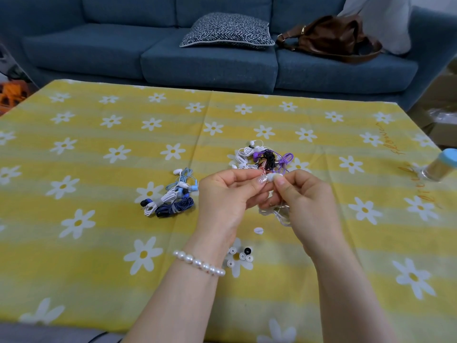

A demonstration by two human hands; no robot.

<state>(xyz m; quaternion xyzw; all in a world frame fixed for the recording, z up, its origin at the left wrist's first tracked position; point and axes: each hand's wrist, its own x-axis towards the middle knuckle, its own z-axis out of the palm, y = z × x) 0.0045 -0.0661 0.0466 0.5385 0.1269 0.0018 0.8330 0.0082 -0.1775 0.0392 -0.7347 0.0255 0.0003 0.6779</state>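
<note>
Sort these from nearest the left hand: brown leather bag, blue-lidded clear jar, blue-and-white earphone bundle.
1. Blue-and-white earphone bundle, just beside the left hand.
2. Blue-lidded clear jar, far right on the table.
3. Brown leather bag, back on the sofa.

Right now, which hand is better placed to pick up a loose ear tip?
Probably left: the ear tips lie by the wrist of the left hand, while the right hand holds both earbud and cable.

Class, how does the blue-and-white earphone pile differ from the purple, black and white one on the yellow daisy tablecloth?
The blue-and-white earphone pile lies nearer, leftward; the purple, black and white pile lies farther, rightward. The blue-and-white pile's cords are wound in bundles; the purple pile's are tangled. Both rest on the tablecloth.
</note>
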